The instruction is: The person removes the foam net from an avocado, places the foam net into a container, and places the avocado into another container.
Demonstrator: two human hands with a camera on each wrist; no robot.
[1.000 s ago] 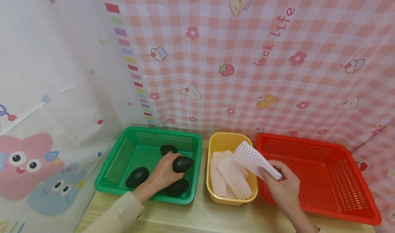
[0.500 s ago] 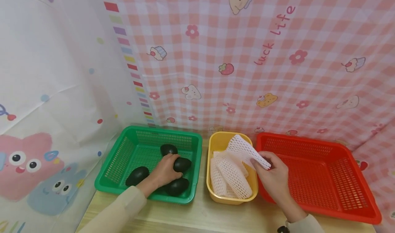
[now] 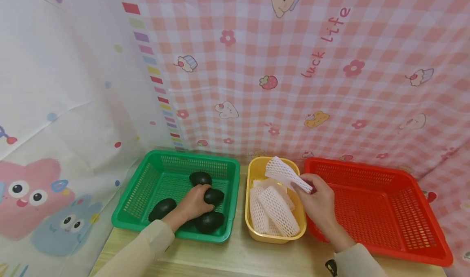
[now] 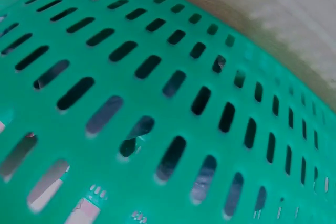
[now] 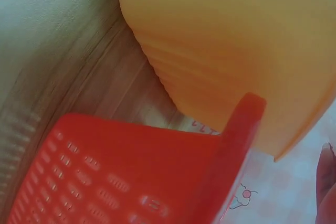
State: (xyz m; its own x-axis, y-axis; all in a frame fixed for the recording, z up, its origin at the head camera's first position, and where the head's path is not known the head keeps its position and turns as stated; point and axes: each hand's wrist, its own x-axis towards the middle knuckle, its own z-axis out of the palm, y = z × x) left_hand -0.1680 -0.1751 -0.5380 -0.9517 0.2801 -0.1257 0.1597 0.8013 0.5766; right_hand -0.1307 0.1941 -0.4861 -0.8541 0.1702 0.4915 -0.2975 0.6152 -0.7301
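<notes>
In the head view my left hand [image 3: 192, 204] reaches into the green basket [image 3: 230, 236], fingers and thumb around a dark avocado [image 3: 214, 197]. Close by lie a back avocado [image 3: 200, 179], a front avocado [image 3: 209, 222] and a left avocado [image 3: 162, 210]. My right hand [image 3: 320, 200] pinches one end of a white foam net sleeve [image 3: 282, 171] above the yellow bin [image 3: 273, 239]. Inside that bin lie several more foam net sleeves [image 3: 279, 211]. The left wrist view holds only the slotted green basket wall [image 4: 157, 93], and a bit of my right hand [image 5: 325, 187] shows in the right wrist view.
A red basket [image 3: 378, 244] stands right of the yellow bin, its rim close to the bin's side. All three containers sit on a wooden table [image 3: 235, 256]. A pink checked cloth [image 3: 257, 105] hangs right behind them.
My right hand has moved left and slightly away from me, carrying the foam net sleeve further over the yellow bin. My left hand stays on the avocado, shifting only slightly.
</notes>
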